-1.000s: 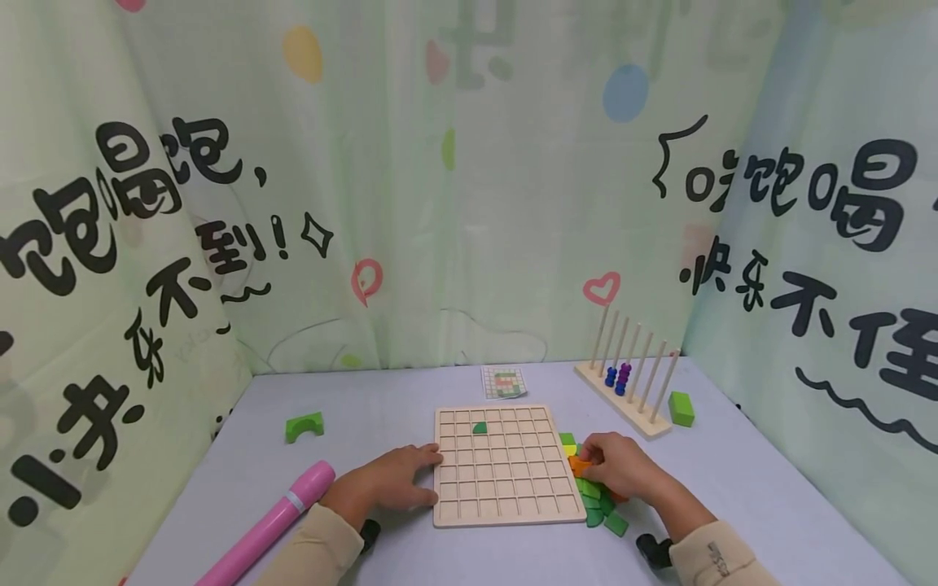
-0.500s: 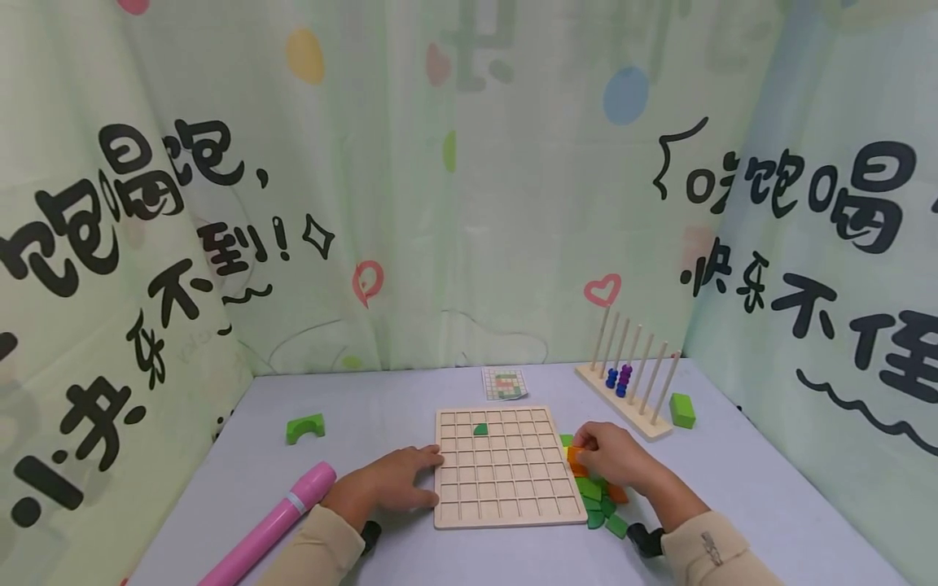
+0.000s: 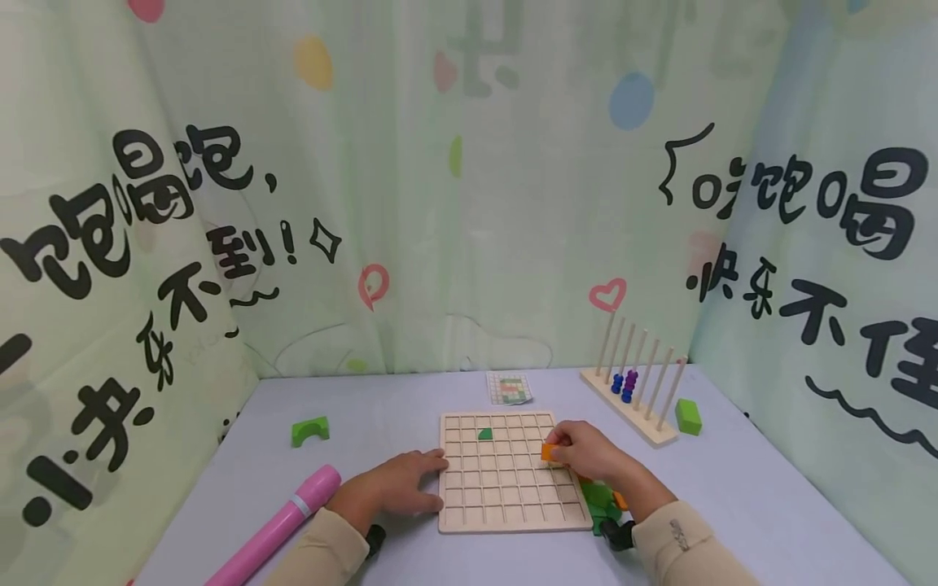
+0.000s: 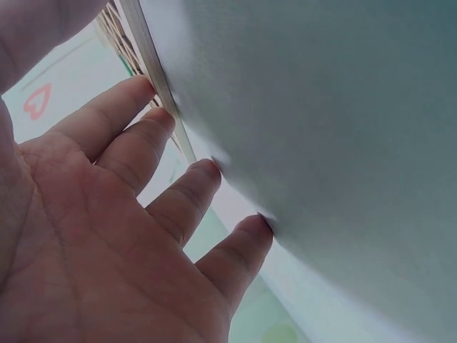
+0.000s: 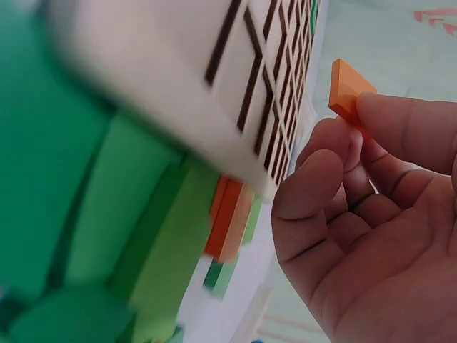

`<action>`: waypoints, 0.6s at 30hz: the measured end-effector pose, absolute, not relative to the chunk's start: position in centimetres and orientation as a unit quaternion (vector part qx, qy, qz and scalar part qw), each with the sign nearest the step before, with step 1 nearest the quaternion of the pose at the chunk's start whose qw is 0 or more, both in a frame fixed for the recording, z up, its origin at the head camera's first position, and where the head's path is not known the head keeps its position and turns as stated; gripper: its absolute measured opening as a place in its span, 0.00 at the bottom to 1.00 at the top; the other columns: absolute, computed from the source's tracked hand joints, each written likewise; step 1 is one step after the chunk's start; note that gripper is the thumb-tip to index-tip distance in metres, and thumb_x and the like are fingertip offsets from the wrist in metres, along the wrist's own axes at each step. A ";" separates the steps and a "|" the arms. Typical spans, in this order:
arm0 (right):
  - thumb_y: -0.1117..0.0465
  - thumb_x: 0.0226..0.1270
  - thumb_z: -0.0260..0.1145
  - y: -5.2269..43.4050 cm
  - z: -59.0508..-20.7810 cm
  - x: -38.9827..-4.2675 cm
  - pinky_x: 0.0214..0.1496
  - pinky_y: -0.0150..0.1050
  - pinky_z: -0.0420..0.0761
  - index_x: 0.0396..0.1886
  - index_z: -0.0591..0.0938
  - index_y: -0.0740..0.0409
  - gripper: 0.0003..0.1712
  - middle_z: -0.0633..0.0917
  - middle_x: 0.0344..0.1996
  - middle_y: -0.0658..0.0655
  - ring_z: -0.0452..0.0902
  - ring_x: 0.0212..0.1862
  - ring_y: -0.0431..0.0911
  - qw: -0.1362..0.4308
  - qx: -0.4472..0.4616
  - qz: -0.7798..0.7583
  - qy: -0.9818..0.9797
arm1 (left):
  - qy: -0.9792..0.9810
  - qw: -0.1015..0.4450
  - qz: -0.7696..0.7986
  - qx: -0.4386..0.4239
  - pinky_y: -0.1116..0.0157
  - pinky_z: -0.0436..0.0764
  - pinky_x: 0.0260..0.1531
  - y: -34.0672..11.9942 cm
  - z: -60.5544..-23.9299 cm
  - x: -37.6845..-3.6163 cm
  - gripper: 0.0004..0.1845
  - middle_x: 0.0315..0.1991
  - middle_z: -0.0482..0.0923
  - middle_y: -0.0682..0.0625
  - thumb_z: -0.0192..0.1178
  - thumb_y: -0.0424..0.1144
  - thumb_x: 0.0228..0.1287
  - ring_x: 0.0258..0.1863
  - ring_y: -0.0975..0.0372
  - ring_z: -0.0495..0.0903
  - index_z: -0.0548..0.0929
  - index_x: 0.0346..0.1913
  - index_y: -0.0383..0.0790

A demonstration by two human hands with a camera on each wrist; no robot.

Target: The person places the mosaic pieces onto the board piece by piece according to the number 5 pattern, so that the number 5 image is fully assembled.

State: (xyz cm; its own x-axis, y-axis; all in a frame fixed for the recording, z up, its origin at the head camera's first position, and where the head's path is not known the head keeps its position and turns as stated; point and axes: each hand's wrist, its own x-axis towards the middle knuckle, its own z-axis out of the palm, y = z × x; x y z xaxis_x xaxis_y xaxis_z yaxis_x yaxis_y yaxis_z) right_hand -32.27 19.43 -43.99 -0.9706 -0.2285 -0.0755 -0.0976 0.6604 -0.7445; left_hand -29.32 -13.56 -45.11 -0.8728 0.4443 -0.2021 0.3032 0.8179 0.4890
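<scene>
Grid board (image 3: 506, 472) — pale matt wood; orange tile (image 5: 347, 89) — smooth, painted.

R hand (image 3: 586, 452) w/ orange tile (image 3: 549, 452), now over board (image 3: 506, 496)

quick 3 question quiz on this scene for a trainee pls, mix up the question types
1. True or false: the right hand pinches an orange tile.
2. How many pieces already sit in the grid board?
3. The left hand is: A) lifting the pink tube B) resting flat against the board's left edge C) holding the green arch block

Key
1. True
2. One, a green piece near the far edge
3. B
</scene>
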 end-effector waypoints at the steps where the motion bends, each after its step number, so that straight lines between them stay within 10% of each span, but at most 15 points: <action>1: 0.70 0.71 0.64 19.2 -44.0 -32.4 0.35 0.39 0.75 0.41 0.81 0.62 0.03 0.80 0.33 0.55 0.74 0.35 0.48 0.083 -0.093 -0.407 0.905 | 0.941 0.155 0.226 0.199 0.43 0.65 0.75 -13.6 -45.1 -29.4 0.36 0.79 0.66 0.53 0.70 0.49 0.61 0.79 0.47 0.63 0.76 0.73 0.47; 18: 0.71 0.68 0.65 13.1 -44.6 -35.0 0.33 0.37 0.72 0.38 0.83 0.63 0.02 0.82 0.32 0.54 0.73 0.32 0.47 0.095 -0.133 -0.414 0.896 | 0.946 0.153 0.205 0.200 0.44 0.65 0.76 -13.8 -45.6 -29.7 0.35 0.79 0.66 0.55 0.69 0.51 0.62 0.79 0.47 0.63 0.76 0.73 0.51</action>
